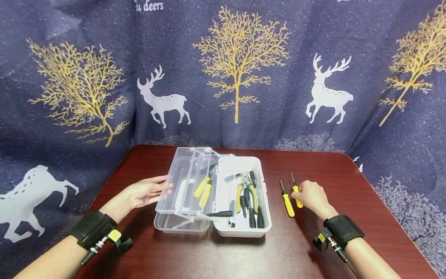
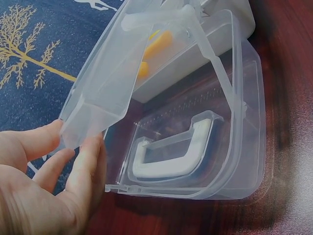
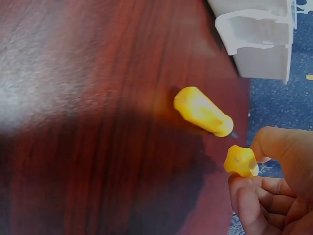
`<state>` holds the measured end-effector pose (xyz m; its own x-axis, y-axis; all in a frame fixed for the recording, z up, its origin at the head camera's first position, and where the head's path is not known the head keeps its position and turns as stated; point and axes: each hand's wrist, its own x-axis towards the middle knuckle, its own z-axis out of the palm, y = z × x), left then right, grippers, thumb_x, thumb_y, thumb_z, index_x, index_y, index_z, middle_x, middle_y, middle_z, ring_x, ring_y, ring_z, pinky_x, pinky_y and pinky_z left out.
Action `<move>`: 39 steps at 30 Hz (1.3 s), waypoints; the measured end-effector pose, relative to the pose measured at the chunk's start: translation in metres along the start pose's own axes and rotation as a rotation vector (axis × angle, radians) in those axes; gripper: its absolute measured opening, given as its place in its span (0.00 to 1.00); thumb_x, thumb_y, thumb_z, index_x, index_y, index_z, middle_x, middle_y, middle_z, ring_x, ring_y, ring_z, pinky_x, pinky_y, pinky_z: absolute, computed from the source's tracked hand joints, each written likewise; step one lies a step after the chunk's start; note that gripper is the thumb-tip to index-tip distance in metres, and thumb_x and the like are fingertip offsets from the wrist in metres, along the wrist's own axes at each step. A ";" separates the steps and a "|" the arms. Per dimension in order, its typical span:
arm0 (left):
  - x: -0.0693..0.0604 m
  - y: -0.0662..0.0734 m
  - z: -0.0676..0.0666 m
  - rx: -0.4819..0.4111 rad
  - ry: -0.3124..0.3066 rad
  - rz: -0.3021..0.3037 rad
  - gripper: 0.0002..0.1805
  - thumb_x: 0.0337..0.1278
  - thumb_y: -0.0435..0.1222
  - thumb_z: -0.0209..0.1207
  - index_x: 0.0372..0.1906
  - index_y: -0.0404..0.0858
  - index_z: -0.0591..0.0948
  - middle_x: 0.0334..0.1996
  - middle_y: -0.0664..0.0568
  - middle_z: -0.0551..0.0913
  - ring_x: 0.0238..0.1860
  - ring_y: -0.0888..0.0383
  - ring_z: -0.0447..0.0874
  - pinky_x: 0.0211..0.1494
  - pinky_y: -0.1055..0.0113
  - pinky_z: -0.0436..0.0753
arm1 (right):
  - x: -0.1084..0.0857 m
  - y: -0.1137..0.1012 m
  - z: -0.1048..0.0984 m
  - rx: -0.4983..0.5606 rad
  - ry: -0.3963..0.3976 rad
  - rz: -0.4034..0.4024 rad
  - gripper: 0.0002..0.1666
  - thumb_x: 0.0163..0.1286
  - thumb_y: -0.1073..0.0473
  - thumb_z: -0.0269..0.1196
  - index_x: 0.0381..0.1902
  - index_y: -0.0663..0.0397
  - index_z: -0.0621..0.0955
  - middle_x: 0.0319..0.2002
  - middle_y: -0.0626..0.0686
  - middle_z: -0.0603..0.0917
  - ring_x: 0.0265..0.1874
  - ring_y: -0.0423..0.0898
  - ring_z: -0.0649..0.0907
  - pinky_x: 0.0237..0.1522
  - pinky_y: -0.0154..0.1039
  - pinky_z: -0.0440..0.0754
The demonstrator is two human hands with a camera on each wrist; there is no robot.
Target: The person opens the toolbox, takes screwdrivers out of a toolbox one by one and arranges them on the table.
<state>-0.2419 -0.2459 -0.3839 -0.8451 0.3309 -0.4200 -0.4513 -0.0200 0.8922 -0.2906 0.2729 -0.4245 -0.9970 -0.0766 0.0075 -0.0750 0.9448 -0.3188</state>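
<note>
On the table stands a white toolbox (image 1: 258, 230) whose clear lid (image 1: 162, 224), with a white carry handle (image 2: 168, 166), is folded out to the left. Above the lid a clear tray (image 1: 166, 199) on hinged arms holds two yellow-handled tools (image 1: 205, 195). My left hand (image 1: 148, 192) pinches the tray's outer edge between thumb and fingers. To the right of the box, my right hand (image 1: 313, 197) pinches the yellow handle of a screwdriver (image 3: 239, 161). A second yellow screwdriver (image 1: 288, 203) lies beside it on the table, its shaft pointing away from me.
Inside the box lie pliers (image 1: 240, 197) with green and yellow grips and several black-handled tools (image 1: 251, 217). A black handle (image 1: 220, 214) lies across the box's near left edge. A patterned curtain (image 1: 244, 131) hangs behind the table (image 1: 313, 162).
</note>
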 end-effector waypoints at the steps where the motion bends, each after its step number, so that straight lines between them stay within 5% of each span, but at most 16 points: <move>1: 0.000 0.000 0.000 -0.003 0.004 -0.004 0.43 0.66 0.36 0.55 0.76 0.34 0.44 0.38 0.65 0.84 0.41 0.68 0.84 0.48 0.77 0.84 | 0.000 0.001 0.001 -0.002 -0.005 0.003 0.29 0.57 0.52 0.66 0.07 0.47 0.61 0.10 0.42 0.56 0.10 0.41 0.62 0.16 0.32 0.56; 22: 0.001 0.000 0.000 0.016 0.002 -0.009 0.44 0.65 0.37 0.56 0.76 0.34 0.44 0.38 0.66 0.83 0.42 0.69 0.84 0.48 0.77 0.83 | -0.007 0.007 0.015 -0.040 -0.081 0.055 0.29 0.58 0.50 0.65 0.05 0.49 0.65 0.08 0.43 0.59 0.09 0.42 0.65 0.16 0.33 0.59; 39: 0.001 0.000 0.000 0.016 0.002 -0.008 0.42 0.67 0.35 0.54 0.76 0.34 0.43 0.38 0.65 0.83 0.42 0.69 0.84 0.48 0.77 0.83 | -0.009 0.005 0.014 -0.059 -0.149 0.070 0.30 0.65 0.44 0.56 0.06 0.51 0.72 0.07 0.48 0.74 0.10 0.44 0.75 0.16 0.35 0.68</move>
<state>-0.2428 -0.2455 -0.3845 -0.8421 0.3292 -0.4272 -0.4532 -0.0027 0.8914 -0.2819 0.2740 -0.4392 -0.9866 -0.0517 -0.1547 -0.0103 0.9662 -0.2576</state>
